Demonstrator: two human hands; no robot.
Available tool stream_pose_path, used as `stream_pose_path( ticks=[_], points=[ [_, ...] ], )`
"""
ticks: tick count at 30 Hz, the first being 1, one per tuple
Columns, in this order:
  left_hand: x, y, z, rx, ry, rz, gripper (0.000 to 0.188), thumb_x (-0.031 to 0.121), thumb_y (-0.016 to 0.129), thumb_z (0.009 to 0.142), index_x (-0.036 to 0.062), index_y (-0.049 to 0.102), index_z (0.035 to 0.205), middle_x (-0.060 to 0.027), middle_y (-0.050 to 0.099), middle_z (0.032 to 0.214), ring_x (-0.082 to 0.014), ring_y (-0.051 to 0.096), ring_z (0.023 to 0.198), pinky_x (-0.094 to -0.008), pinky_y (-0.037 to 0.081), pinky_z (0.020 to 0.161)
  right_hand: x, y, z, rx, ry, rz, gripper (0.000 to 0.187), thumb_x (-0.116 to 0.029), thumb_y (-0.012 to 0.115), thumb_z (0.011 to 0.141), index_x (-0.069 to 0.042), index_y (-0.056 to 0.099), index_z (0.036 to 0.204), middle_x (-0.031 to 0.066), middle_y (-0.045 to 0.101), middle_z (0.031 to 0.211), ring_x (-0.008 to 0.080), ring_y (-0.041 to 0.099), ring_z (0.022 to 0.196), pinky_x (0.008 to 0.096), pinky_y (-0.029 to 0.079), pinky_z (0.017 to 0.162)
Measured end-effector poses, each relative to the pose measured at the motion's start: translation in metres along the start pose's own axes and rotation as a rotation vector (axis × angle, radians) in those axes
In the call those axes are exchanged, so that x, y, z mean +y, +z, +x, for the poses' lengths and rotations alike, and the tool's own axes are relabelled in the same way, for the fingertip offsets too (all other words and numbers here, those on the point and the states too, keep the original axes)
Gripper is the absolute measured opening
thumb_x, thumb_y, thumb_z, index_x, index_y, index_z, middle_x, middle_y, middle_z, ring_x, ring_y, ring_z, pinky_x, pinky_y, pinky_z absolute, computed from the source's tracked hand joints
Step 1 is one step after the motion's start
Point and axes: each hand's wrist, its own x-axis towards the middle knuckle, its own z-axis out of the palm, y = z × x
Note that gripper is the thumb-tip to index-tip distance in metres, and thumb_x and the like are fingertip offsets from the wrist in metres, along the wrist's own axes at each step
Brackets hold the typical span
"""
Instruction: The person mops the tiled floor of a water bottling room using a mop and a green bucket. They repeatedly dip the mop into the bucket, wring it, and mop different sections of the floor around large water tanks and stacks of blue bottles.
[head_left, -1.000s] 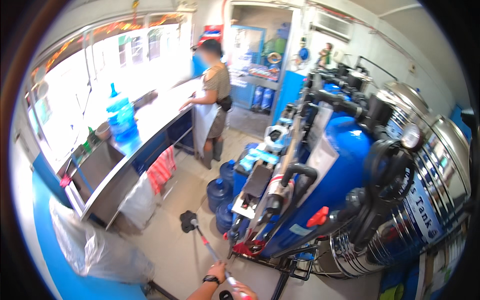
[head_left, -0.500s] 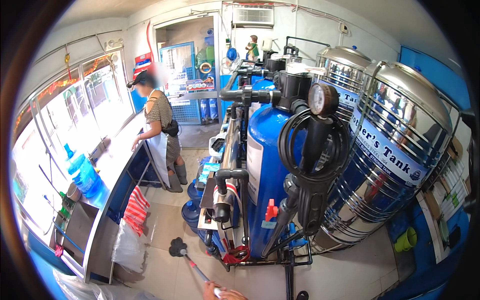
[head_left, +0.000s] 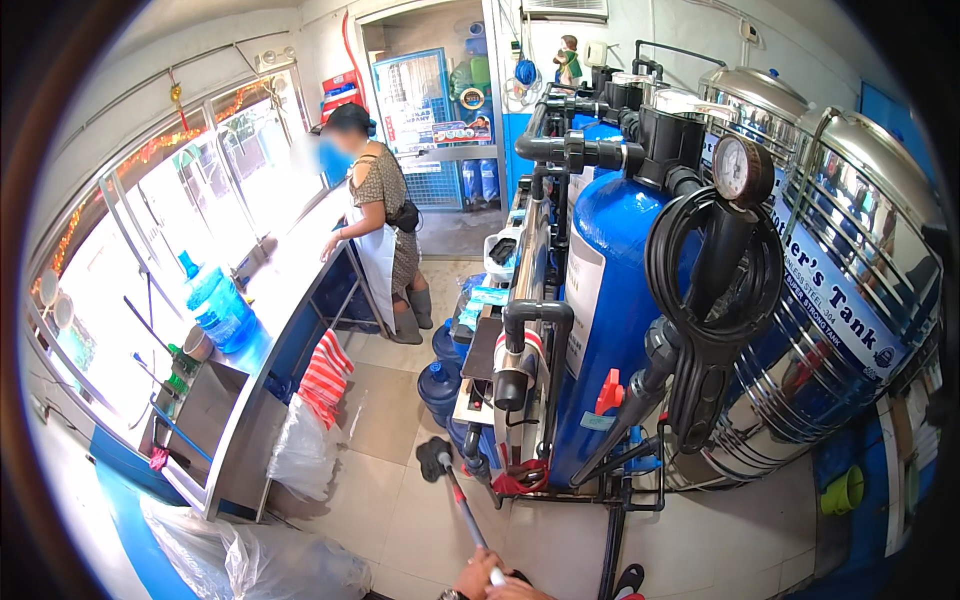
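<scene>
A long-handled mop (head_left: pixel 462 508) slants up the floor from the lower edge. Its dark head (head_left: pixel 434 458) lies on the tiles beside the filter stand, and its shaft is grey with red bands. Near the shaft's pale top end, my left hand (head_left: pixel 474 572) is wrapped round it, with a watch on that wrist. My right hand (head_left: pixel 520 590) is closed at the very end of the handle, partly cut off by the lower edge. Close to the mop head stand round blue water jugs (head_left: pixel 440 390) under the filter stand.
Blue filter tanks (head_left: pixel 620 270) with black pipes and steel tanks (head_left: pixel 860 210) fill the right. At the left counter (head_left: pixel 240 400), holding a blue jug (head_left: pixel 218 310), another person (head_left: pixel 380 210) stands. Plastic sacks (head_left: pixel 250 560) and a striped cloth (head_left: pixel 325 375) border the floor.
The view has swung left, so the surroundings sit further right. More of both hands shows on the mop handle. The other person's head has turned toward the windows.
</scene>
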Motion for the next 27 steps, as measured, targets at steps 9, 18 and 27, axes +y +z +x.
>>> stream_pose_path(
  ticks=[9,18,27],
  points=[
    [-0.067,-0.047,0.081,0.156,-0.259,0.15,0.047,0.024,0.08,0.085,0.0117,0.066,0.128,-0.0211,0.056,0.146,-0.0434,0.056,0.131,-0.0478,0.049,0.11,0.066,0.027,0.076,0.389,0.223,0.17,0.026,-0.026,0.075,0.098,-0.004,0.061,0.097,0.0137,0.063,0.133,0.036,0.054,0.135,0.0458,0.042,0.114],
    [-0.001,0.015,0.038,0.153,0.053,0.129,0.061,0.007,0.079,0.078,0.0085,0.057,0.134,-0.0214,0.057,0.133,-0.0412,0.059,0.119,-0.0474,0.051,0.103,-0.057,-0.04,-0.07,0.527,0.13,0.222,0.022,-0.02,0.079,0.093,-0.007,0.061,0.089,0.0116,0.063,0.113,0.0304,0.064,0.101,0.0413,0.05,0.086],
    [0.083,0.191,0.073,0.011,0.135,0.12,0.035,0.023,0.074,0.096,0.0024,0.065,0.123,-0.0238,0.068,0.113,-0.0387,0.065,0.097,-0.0469,0.053,0.086,-0.165,-0.18,-0.175,0.531,0.205,0.279,0.035,-0.031,0.078,0.095,-0.007,0.058,0.078,0.0094,0.062,0.084,0.0282,0.061,0.081,0.0413,0.048,0.074]
  ],
)
